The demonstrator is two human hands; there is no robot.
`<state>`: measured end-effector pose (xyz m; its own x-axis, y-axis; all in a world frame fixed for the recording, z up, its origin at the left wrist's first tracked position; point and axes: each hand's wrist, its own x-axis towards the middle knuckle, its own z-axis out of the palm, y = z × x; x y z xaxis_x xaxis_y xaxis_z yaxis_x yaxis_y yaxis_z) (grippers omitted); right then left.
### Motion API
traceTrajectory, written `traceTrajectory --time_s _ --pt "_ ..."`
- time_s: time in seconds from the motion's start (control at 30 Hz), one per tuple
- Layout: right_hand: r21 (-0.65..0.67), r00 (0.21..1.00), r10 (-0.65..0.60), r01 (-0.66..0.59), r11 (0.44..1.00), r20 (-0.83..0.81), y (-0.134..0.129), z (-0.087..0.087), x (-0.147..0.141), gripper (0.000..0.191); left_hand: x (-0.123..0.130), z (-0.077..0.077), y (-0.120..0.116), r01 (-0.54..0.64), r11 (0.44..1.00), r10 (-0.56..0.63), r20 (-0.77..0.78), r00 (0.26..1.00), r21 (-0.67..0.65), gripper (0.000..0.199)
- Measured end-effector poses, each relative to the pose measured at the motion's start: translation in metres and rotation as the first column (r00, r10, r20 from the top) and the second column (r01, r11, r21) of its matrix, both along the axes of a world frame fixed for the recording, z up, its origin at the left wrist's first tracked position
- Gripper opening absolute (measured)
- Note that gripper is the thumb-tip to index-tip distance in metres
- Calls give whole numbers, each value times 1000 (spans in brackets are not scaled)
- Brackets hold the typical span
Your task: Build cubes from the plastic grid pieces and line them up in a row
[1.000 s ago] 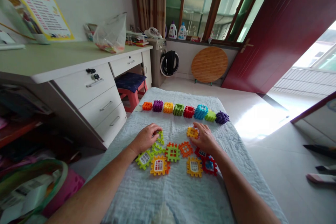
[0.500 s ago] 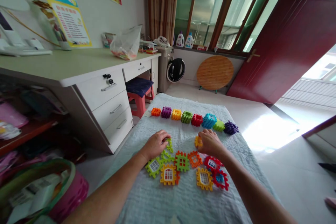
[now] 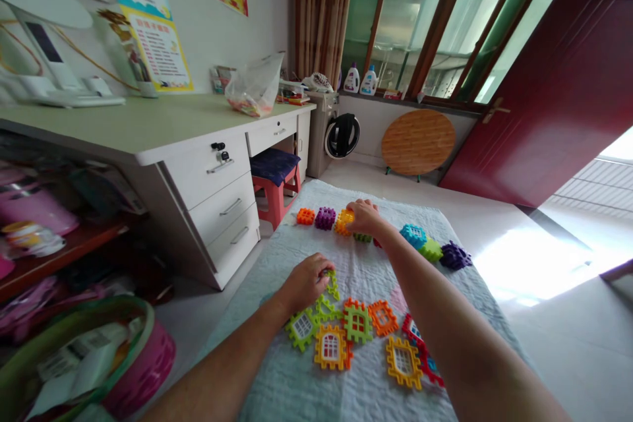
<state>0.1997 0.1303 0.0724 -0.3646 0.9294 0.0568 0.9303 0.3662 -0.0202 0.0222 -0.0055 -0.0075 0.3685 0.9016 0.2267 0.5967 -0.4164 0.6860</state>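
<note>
My left hand has its fingers closed on a lime green triangular building piece, low over the cloth. Farther out, my right hand is at a yellow stack of building pieces, its fingertips closed on the yellow; a single piece cannot be told from the stack. That hand partly hides the green stack beside it and nearly all of the red one. Near the left hand lie a green window piece, a yellow window piece and an orange piece. My right forearm partly covers several red pieces.
Orange, purple, blue, lime and dark purple stacks line the far side of the cloth-covered table. A white desk and a pink basket stand on the left.
My right hand has moved forward and left with the yellow piece, from the near pieces to the yellow stack. My left hand keeps hold of the lime piece. The view has shifted slightly.
</note>
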Motion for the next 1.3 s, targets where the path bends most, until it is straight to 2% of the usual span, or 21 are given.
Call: traceTrajectory --time_s 0.17,0.33,0.47,0.6,0.7,0.77,0.9,1.0,1.1,1.17,1.3 --pt "-29 1000 -6 7 1000 21 14 -8 -4 47 0 0 0 -5 1000 5 -3 1000 1 26" --pt "-46 1000 -3 4 999 22 15 -11 -3 45 0 0 -1 3 1000 -3 1 1000 -9 26" --pt "-17 1000 -8 7 1000 -14 7 -6 2 57 -1 -1 0 11 1000 -11 2 1000 -13 27" --pt "88 988 31 -17 996 -152 -17 7 23 65 -1 -1 1 25 1000 -25 -10 1000 1 26" --pt "134 968 74 -42 990 -238 -53 15 50 56 -1 1 1 25 1000 -25 -10 1000 3 27" --pt "120 954 103 -72 990 -281 -85 14 71 51 -1 3 1 23 1000 -23 -13 1000 -7 28" --pt "53 926 90 -76 996 -367 -145 -3 109 44 -1 4 0 25 1000 -26 -19 999 -14 27" --pt "30 910 63 -56 998 -411 -172 -24 129 37 0 1 1 -1 1000 1 -15 1000 3 26" --pt "95 898 7 39 995 -439 -180 -42 142 31 1 6 2 -14 1000 13 -58 998 -12 26" --pt "143 885 -35 114 983 -464 -180 -51 147 29 0 16 -3 20 999 -26 -138 990 -44 31" --pt "176 871 -44 148 973 -489 -179 -63 151 27 -4 46 -37 125 992 -129 -265 955 -33 47"
